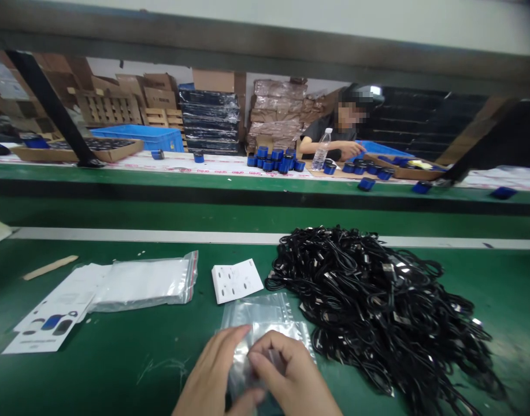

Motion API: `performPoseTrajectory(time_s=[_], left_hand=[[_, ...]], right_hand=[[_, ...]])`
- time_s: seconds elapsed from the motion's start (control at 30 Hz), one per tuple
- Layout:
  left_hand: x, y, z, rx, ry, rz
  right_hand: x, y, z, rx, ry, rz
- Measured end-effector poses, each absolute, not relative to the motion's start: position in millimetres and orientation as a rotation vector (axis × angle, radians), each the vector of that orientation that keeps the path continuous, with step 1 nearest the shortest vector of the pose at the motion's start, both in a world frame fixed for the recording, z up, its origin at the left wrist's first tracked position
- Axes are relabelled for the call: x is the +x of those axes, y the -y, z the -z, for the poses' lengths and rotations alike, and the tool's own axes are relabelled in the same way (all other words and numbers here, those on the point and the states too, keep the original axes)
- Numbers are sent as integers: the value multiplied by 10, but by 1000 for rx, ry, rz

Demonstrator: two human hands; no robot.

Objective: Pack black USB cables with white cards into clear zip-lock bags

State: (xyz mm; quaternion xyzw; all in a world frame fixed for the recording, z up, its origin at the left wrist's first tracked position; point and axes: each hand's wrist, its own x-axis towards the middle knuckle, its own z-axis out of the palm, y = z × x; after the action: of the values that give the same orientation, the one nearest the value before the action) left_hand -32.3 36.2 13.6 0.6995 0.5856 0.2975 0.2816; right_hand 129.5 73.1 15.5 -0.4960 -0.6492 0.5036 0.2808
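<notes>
Near the front edge of the view, my left hand (215, 367) and my right hand (293, 370) meet over a clear plastic zip bag (243, 361). The right thumb and curled index finger pinch the bag. My left hand holds its other side, with the index finger lying along it and the thumb below. More clear bags (258, 307) lie flat just beyond my fingers. A small stack of printed leaflets (237, 281) sits behind them. Right of my hands spreads a big heap of black USB cables (355, 289).
On the left lie a filled zip bag of white paper (145, 280), printed cards (59, 306) and a flat wooden strip (50, 267). Beyond, a raised ledge bears blue-and-black items (273, 159) and a water bottle (322, 150). A person (334, 130) works behind it.
</notes>
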Motion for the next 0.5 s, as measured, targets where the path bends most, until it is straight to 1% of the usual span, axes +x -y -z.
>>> performPoseTrajectory(time_s=[0.07, 0.13, 0.37, 0.43, 0.5], left_hand=[[-320, -428, -126, 1773, -1569, -651], [-356, -470, -132, 1714, -1569, -605], [-553, -494, -122, 1768, -1596, -652], [-615, -492, -129, 1848, -1695, -694], [-643, -465, -152, 1974, -1851, -821]], right_hand=[[1325, -735, -134, -1313, 1677, -1416], [1370, -727, -113, -1290, 1693, -1434], [1429, -668, -157, -1269, 1972, -1329], [1416, -682, -182, -1272, 2008, -1320], [1389, -706, -185, -1321, 1978, -1285]])
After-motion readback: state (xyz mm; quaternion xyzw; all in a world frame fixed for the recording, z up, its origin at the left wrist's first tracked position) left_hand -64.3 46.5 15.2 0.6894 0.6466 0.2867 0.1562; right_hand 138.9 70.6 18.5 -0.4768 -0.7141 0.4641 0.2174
